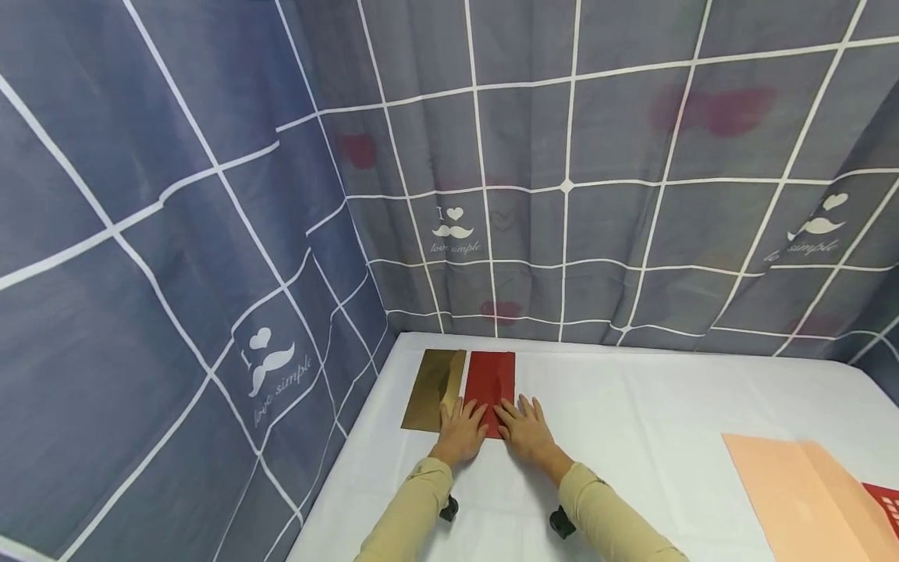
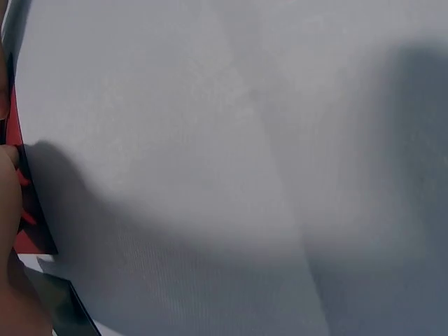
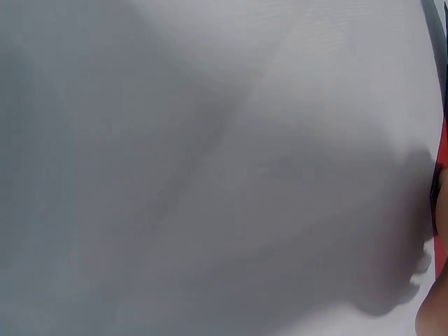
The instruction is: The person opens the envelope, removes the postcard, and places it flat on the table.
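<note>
A red rectangular sheet, card or envelope point(image 1: 489, 375) lies flat on the white table. Beside it on the left is a gold-brown one point(image 1: 424, 394) of similar size, a narrow gap between them. My left hand point(image 1: 460, 433) rests with spread fingers at the red piece's lower left, its outer fingers reaching the gold one's edge. On the red piece's lower right edge my right hand point(image 1: 527, 431) lays its extended fingertips. In the left wrist view a red corner point(image 2: 35, 241) shows beside the hand; the right wrist view catches only a red sliver point(image 3: 440, 255) by the hand.
A folded peach-coloured sheet point(image 1: 794, 484) lies at the table's right, with a red patterned piece point(image 1: 886, 503) partly out of view beyond it. Blue-grey gridded curtains point(image 1: 527, 234) hang behind and left of the white table point(image 1: 625, 437).
</note>
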`<action>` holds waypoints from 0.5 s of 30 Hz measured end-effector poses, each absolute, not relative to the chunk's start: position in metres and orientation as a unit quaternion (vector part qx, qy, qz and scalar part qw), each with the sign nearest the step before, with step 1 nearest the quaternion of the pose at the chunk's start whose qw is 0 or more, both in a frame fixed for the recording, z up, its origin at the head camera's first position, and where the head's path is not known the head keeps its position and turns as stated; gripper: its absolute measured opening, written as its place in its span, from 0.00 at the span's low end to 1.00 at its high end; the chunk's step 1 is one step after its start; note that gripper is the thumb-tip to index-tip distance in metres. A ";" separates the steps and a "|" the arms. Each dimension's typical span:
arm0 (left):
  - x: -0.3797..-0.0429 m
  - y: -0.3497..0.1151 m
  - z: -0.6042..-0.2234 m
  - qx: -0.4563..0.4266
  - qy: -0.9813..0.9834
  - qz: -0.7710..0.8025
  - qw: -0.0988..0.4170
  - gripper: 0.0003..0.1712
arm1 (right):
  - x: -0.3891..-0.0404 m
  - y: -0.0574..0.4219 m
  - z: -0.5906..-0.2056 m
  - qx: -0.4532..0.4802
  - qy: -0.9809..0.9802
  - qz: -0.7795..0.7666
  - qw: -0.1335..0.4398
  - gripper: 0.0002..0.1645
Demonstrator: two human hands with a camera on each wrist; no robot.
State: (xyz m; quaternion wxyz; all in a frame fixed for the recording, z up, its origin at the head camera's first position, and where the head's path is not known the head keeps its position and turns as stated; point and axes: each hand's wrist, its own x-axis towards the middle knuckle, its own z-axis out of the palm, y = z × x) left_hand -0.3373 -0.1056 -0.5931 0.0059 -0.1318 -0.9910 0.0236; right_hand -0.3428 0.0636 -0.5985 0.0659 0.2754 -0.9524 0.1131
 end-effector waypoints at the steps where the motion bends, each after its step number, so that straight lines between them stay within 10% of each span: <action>1: -0.338 -0.104 -0.593 -0.133 -0.991 0.025 0.006 0.25 | -0.343 0.065 -0.598 0.277 -0.952 0.115 0.068 0.24; 15: -0.329 -0.085 -0.591 -0.169 -0.985 0.039 0.001 0.26 | -0.337 0.094 -0.607 0.288 -0.946 0.123 0.082 0.25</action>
